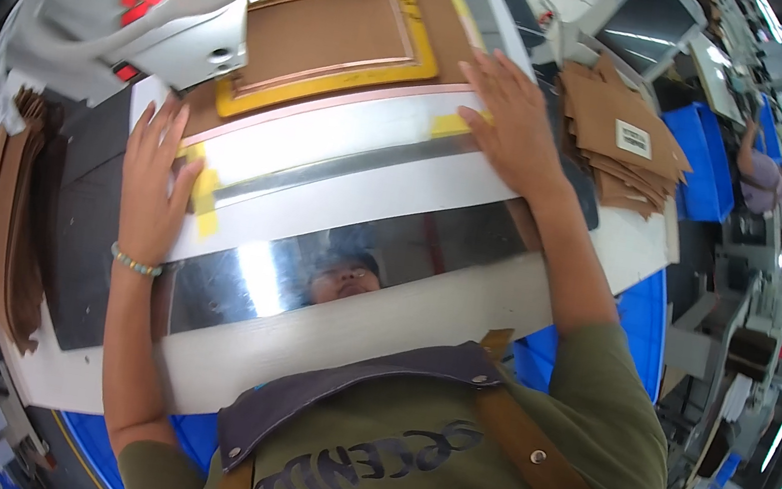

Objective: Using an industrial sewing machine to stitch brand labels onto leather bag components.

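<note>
My left hand lies along the left edge of a white board, its fingers stretched out beside a piece of yellow tape. On the board's right side rests my right hand, fingers spread, close to another yellow tape patch. Neither hand holds anything. Between them runs a shiny clear or metallic strip. Just beyond it, a yellow rectangular frame with a copper-coloured inner rim sits on a brown sheet. Nearer me lies a mirror-like plate.
A white machine with a curved arm overhangs the far left. Brown flat pieces stand stacked at the left; more brown sheets are piled at the right, beside a blue bin. A grey-screened monitor stands behind. Another person is farther right.
</note>
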Tool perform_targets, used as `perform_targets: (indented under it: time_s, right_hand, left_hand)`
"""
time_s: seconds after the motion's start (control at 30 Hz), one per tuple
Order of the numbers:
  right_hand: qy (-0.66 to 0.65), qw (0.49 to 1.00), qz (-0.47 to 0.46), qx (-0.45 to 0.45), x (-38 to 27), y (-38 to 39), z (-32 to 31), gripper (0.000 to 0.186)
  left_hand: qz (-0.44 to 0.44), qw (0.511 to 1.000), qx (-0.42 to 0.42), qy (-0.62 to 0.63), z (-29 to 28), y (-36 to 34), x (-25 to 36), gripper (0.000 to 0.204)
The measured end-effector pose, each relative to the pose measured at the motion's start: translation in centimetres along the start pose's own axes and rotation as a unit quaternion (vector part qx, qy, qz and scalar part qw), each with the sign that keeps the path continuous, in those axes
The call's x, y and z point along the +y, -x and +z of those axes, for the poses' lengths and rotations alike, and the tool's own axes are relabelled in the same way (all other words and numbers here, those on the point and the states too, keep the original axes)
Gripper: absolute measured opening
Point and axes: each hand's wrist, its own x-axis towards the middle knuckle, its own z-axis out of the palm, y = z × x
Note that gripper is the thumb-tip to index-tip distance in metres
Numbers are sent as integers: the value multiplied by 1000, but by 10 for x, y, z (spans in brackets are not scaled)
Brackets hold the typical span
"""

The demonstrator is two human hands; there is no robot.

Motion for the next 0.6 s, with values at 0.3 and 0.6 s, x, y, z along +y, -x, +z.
perform_targets:
  time_s: [0.3, 0.6]
  right_hand:
    - [-5, 999, 8, -47, -7, -2, -4, 46]
    - [-7, 998, 21, -51, -9, -3, -4, 46]
  left_hand:
    - [16, 999, -19, -30, -3, 7, -8, 51]
    - [-11, 999, -29, -11, -2, 8, -7, 46]
